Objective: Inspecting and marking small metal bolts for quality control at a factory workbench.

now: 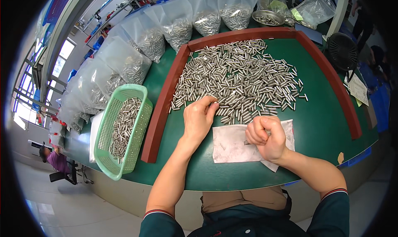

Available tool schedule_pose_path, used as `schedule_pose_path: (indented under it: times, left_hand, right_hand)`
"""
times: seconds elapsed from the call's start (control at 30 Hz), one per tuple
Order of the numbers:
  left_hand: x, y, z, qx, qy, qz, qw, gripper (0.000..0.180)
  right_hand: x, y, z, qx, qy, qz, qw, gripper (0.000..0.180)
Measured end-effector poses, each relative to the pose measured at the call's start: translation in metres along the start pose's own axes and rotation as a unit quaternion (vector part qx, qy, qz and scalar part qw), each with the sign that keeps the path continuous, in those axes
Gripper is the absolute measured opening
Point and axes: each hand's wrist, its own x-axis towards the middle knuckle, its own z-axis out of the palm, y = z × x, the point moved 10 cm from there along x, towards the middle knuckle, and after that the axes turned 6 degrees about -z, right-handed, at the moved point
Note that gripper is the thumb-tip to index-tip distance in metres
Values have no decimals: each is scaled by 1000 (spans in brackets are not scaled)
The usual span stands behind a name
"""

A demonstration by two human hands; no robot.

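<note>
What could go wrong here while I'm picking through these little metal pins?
The green basket overhangs the table edge at its near corner; a bump might tip its pins to the floor. Loose pins lie scattered toward the open front, where the red border stops, so the left hand could sweep some off. The right hand is fisted over the white cloth; anything inside could slip out.

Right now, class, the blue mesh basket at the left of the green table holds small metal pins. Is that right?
Not quite. The head view shows the mesh basket is green, not blue. It does sit at the left of the green table and holds small metal pins.
</note>
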Motion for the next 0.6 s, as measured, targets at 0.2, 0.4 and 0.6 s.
schedule_pose_path:
  times: [0.2, 0.4, 0.6]
  left_hand:
    - [-18, -17, 41, -662, -201, -294, 660, 13]
    - [-31, -7, 47, -647, -262, -325, 638, 17]
    - [-26, -6, 41, -573, -254, -267, 732, 18]
  right_hand:
    - [-1, 1, -3, 1, 5, 7, 1000, 35]
    - [0, 3, -4, 4, 13, 14, 1000, 36]
    - [1, 4, -5, 39, 17, 17, 999, 33]
